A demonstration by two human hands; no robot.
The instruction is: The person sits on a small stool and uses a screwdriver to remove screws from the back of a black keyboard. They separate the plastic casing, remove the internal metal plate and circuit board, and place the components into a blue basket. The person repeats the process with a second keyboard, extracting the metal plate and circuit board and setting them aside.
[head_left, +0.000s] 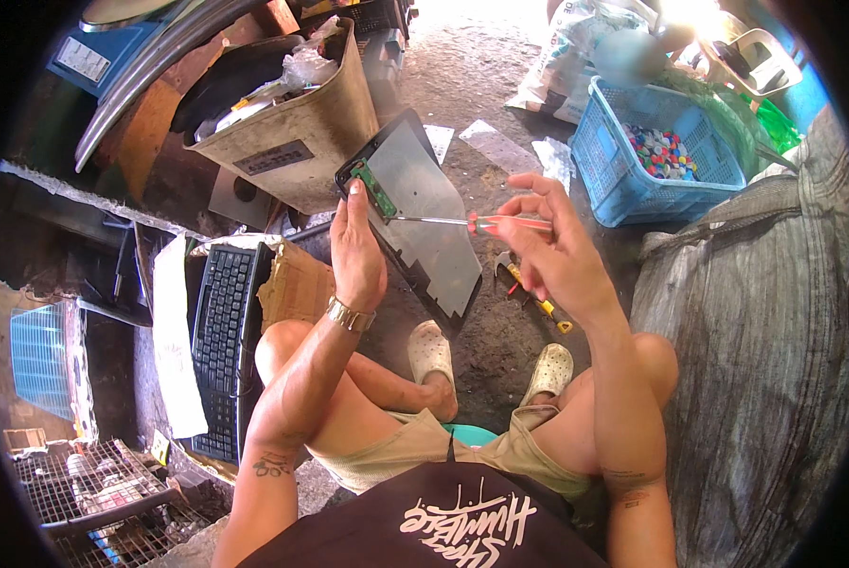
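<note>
My left hand [356, 254] grips the near left edge of a black plastic shell [448, 317], its thumb by a small green circuit board [375, 192]. A grey translucent sheet [429, 204] lies over most of the shell, which looks like an opened keyboard's casing. My right hand [562, 251] holds a screwdriver [512, 225] by its red handle, with some fingers raised. The thin metal shaft points left, its tip at or very near the lower end of the board; whether it touches I cannot tell.
A black keyboard [221, 331] stands on cardboard at left. A worn bin [301, 142] of scraps is beyond. On the floor lies a yellow-handled tool [538, 298]. A blue crate [614, 180] of colourful caps and a large grey sack [746, 350] are on the right.
</note>
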